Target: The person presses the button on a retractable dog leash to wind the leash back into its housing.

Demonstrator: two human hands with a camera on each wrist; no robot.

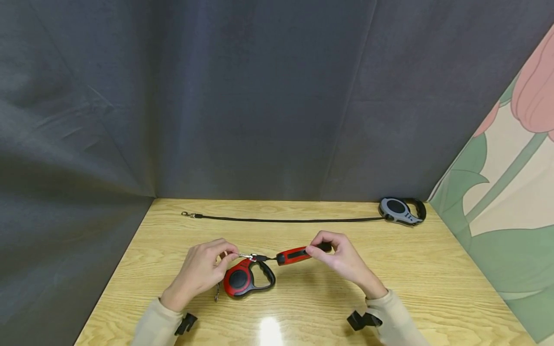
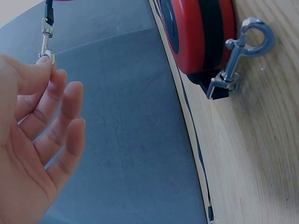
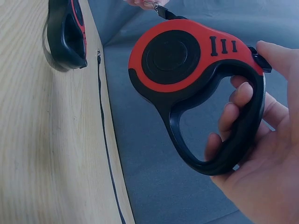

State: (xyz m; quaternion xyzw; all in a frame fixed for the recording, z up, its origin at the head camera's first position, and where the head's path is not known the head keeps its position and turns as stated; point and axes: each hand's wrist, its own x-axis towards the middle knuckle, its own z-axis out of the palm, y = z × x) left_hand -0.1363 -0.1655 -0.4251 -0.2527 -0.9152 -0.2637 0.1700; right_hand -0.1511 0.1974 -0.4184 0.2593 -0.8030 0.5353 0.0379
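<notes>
My right hand [image 1: 342, 257] holds a red and black retractable leash [image 3: 169, 57] above the table, fingers curled through its loop handle, thumb at the black button. Between thumb and index finger, my left hand [image 1: 203, 269] pinches the metal clip [image 2: 45, 44] of that leash; a short stretch of dark cord joins clip and case. Below and between the hands, a second red and black leash [image 1: 239, 278] lies on the table, its own metal clip [image 2: 238, 56] beside it at the left.
A grey and black leash [image 1: 396, 206] lies at the table's back right, its black cord [image 1: 285, 220] stretched left along the back to a metal clip [image 1: 188, 215]. Dark cloth [image 1: 259, 96] hangs behind the wooden table [image 1: 320, 312]; a flower-patterned cloth [image 1: 506, 206] is at the right.
</notes>
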